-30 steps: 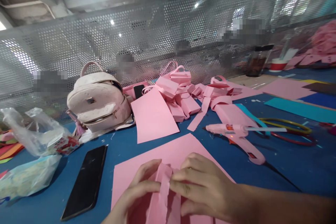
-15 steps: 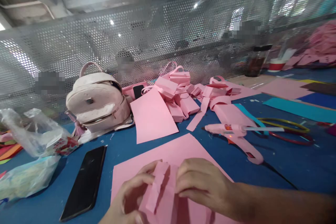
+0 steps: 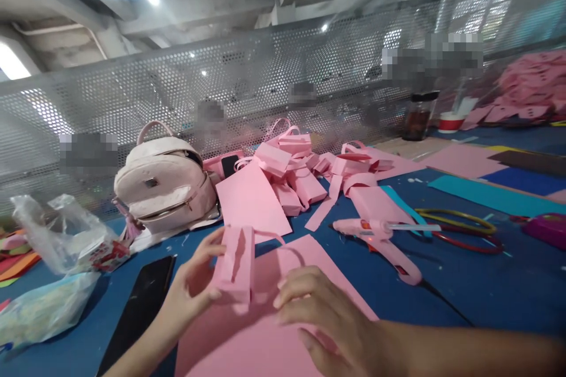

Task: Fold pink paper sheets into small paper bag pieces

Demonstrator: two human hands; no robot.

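A small pink paper box (image 3: 241, 265) with a ragged slit down its face stands tilted in my left hand (image 3: 194, 283), the thumb at its bottom edge and the fingers along its left side. A thin pink strip curves out from behind it to the right. My right hand (image 3: 321, 312) hangs just right of the box, fingers loosely bent and thumb apart, holding nothing. Beneath both hands lies a large pink paper sheet (image 3: 269, 341). To the right, a pink glue gun (image 3: 380, 235) rests on the blue table with a glue stick in its back.
Several folded pink paper boxes (image 3: 298, 171) are heaped beyond the sheet. A pale backpack (image 3: 163, 182), a black phone (image 3: 141, 306) and plastic bags (image 3: 48, 306) stand on the left. Coloured sheets (image 3: 499, 194), scissors (image 3: 469, 227) and a dark jar (image 3: 418, 118) lie to the right. A perforated metal screen (image 3: 256, 88) borders the back.
My left hand has raised the box and moved it forward and left, turning its slit side toward me. My right hand has come off the box. The view has shifted slightly.
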